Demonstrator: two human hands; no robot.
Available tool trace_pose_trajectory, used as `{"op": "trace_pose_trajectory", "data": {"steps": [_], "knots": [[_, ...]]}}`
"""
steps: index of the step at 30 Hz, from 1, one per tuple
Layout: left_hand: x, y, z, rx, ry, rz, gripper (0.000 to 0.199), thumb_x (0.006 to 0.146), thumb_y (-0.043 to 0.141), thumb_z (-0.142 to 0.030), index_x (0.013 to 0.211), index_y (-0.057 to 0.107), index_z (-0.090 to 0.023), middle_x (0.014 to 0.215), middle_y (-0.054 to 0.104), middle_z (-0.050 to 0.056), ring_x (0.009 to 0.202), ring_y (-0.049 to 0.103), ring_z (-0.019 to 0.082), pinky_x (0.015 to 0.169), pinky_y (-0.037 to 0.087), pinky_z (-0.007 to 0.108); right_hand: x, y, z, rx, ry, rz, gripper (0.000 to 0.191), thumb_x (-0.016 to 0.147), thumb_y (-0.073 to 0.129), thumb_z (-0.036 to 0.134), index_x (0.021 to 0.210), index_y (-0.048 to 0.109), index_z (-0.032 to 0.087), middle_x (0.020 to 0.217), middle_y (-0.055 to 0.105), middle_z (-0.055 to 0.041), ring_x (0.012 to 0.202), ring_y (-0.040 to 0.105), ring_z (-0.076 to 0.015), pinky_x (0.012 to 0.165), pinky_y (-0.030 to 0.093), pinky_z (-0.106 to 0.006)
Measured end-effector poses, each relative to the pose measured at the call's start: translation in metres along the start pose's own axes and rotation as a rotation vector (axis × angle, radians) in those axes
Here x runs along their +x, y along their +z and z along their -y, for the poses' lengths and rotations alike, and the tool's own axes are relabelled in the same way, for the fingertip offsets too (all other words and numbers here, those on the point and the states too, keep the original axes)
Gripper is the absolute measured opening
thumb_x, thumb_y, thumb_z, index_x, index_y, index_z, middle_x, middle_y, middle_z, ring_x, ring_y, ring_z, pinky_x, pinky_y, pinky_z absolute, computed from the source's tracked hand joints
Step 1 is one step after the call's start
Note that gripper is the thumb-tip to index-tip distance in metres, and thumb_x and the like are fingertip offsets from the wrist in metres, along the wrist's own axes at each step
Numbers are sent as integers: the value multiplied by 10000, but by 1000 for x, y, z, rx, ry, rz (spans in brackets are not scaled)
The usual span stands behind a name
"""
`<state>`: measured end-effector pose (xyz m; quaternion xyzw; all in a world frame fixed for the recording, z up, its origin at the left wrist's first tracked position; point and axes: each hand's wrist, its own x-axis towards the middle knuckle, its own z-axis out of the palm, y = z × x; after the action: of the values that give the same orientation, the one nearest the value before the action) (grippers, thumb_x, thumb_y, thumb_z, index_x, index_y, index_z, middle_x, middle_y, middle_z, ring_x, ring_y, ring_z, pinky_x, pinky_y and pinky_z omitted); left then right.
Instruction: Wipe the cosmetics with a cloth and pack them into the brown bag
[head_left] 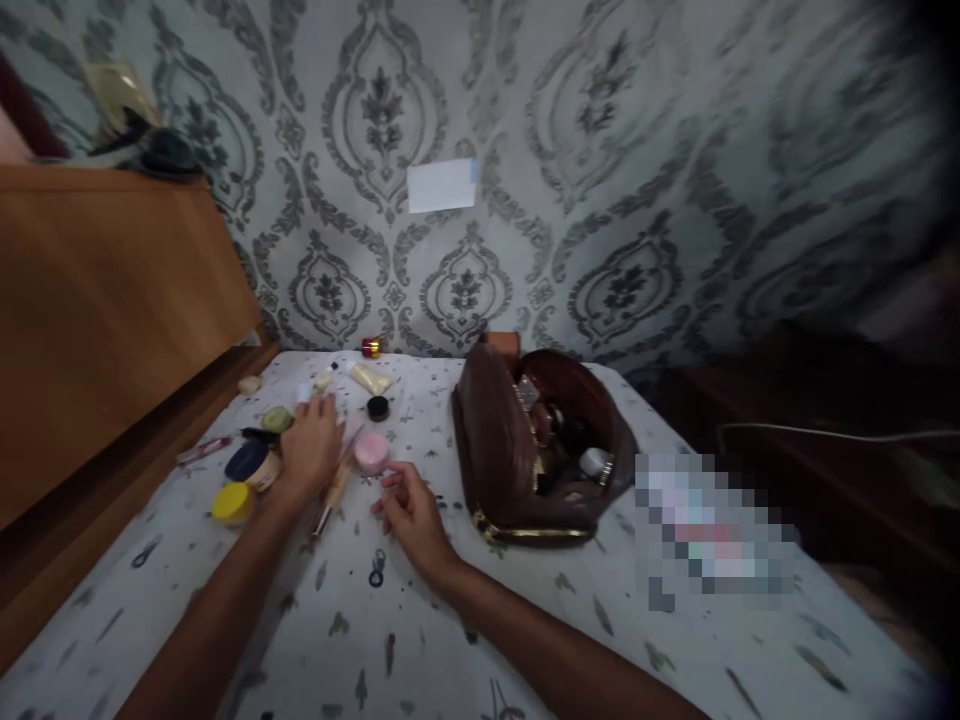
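My left hand (pixel 310 443) reaches over the small cosmetics at the left, its fingertips at a small white item (pixel 303 394); whether it grips that is unclear. Beside its wrist are a dark-lidded jar (pixel 253 464), a yellow-lidded jar (pixel 233 503) and a green-lidded one (pixel 277 419). My right hand (pixel 407 508) has loosely curled, parted fingers holding nothing, just below a pink round container (pixel 371 452). Between the hands lies a tan tube or brush (pixel 333 493). A black-lidded pot (pixel 378 408) and a cream tube (pixel 370 378) are farther back.
An open brown bag (pixel 495 450) with bottles inside stands right of my right hand. A red and gold item (pixel 372 347) is near the wall. Wooden furniture (pixel 112 330) borders the left side. A blurred-out patch (pixel 716 535) lies at the right.
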<state>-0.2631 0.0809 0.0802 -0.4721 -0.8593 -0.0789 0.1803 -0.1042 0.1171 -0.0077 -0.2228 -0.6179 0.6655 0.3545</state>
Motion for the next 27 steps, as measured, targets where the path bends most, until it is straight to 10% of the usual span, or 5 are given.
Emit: {"op": "trace_pose_trajectory", "data": {"steps": [12, 27], "knots": [[5, 13, 7, 91, -164, 128, 442, 927, 447, -408, 1190, 540, -65, 1128, 619, 219, 980, 658, 352, 741, 532, 418, 3, -4, 2, 13, -6, 9, 259, 806, 548, 259, 1062, 561, 230, 926, 538, -14, 664, 625, -123, 439, 452, -184], [20, -12, 50, -443, -252, 33, 493, 923, 400, -367, 1270, 568, -59, 1090, 717, 159, 1024, 650, 268, 886, 481, 369, 1, -4, 9, 5, 21, 25, 274, 824, 582, 371, 1035, 581, 196, 927, 576, -30, 660, 638, -136, 476, 473, -218]]}}
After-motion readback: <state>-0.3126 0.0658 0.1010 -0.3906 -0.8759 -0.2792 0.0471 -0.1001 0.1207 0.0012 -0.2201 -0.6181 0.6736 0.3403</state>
